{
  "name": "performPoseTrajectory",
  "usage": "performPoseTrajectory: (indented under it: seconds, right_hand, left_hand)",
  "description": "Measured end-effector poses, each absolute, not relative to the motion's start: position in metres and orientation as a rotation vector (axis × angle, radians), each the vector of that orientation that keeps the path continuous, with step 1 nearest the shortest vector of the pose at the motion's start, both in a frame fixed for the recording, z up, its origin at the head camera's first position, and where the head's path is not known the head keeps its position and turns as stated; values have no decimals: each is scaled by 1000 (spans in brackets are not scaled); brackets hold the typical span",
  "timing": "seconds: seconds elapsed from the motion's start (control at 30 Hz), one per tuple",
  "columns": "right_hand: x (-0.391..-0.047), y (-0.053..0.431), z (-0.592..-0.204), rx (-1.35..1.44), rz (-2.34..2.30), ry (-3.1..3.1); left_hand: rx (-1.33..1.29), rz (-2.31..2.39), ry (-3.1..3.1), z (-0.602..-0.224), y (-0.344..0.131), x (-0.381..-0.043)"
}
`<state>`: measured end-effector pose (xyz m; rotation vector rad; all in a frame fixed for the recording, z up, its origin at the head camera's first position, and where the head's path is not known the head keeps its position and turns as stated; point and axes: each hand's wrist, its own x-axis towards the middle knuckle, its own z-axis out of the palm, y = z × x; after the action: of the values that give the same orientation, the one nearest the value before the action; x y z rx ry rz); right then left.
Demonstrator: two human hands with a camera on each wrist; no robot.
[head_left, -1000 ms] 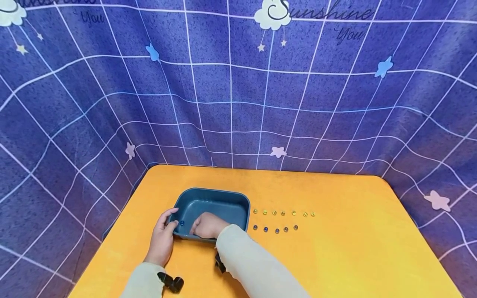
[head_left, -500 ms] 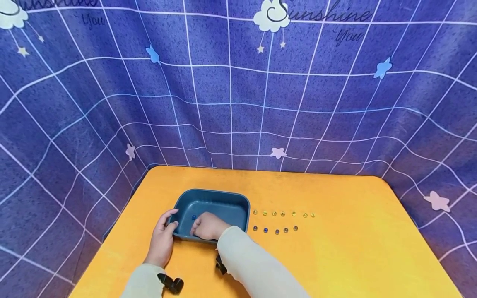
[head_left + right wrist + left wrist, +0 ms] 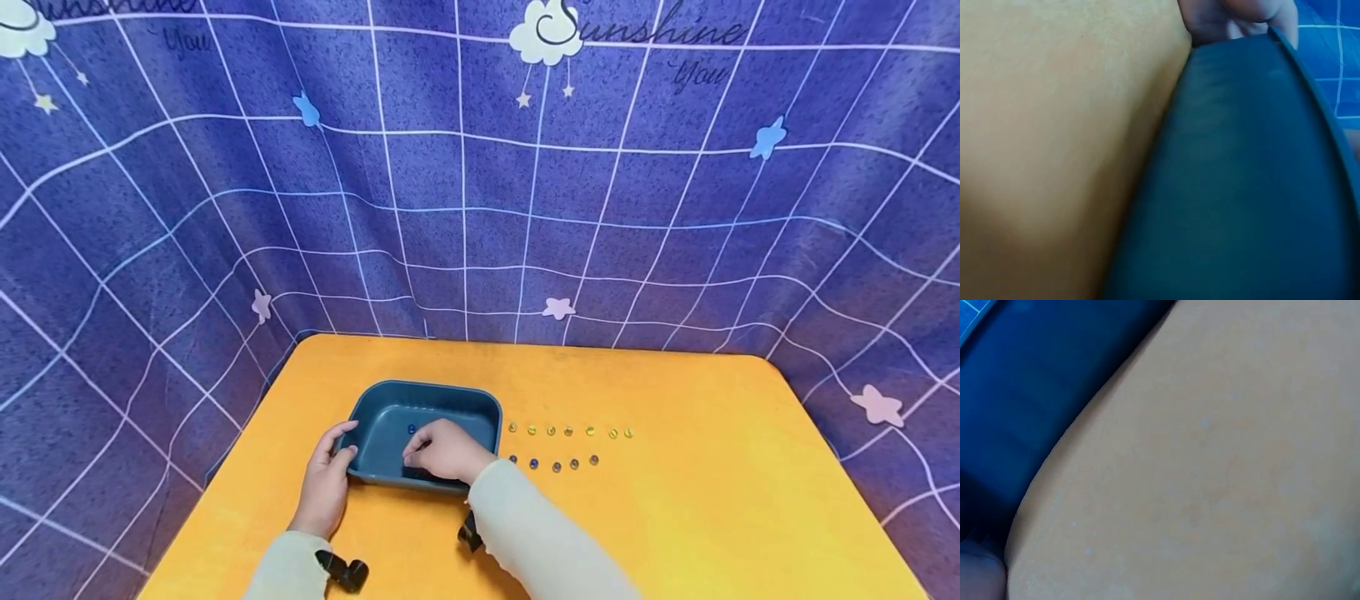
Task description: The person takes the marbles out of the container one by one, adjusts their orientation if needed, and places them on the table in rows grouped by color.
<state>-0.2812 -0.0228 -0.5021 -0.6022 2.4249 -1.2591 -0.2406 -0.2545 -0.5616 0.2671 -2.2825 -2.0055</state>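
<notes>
The dark blue-green plastic tub point(image 3: 390, 479) stands on the left part of the table. At its left end my left hand point(image 3: 324, 479) grips the wall, with thumb and index fingertips at the rim. My right hand point(image 3: 442, 450) is inside the tub near the front wall, fingers bent and thumb and index tips together. Whatever lies between those fingertips is hidden. A blue marble point(image 3: 412, 429) is on the tub floor just beyond them. In the right wrist view the tub's outer wall point(image 3: 1235, 162) fills the middle, with left-hand fingers point(image 3: 1250, 9) at its far corner.
Right of the tub, a row of several yellowish clear marbles point(image 3: 551, 431) lies on the orange-yellow table point(image 3: 712, 500). In front of it is a second row of dark marbles point(image 3: 557, 467), one of them bright blue point(image 3: 534, 464). A blue patterned curtain point(image 3: 480, 192) surrounds the table.
The blue marble has rolled across the tub floor, rightward and away from me. My right hand has shifted right and slightly back from the front left of the tub. The left hand stays put.
</notes>
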Motion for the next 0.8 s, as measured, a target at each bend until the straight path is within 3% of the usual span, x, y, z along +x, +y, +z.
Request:
performPoseTrajectory:
  seconds: [0.23, 0.8]
  right_hand:
    - [-266, -1, -490, -513, -1545, 2325]
    - [-248, 62, -489, -511, -1744, 2347]
  left_hand:
    - [279, -1998, -2268, -562, -254, -241]
    - [258, -2011, -2252, -563, -253, -242]
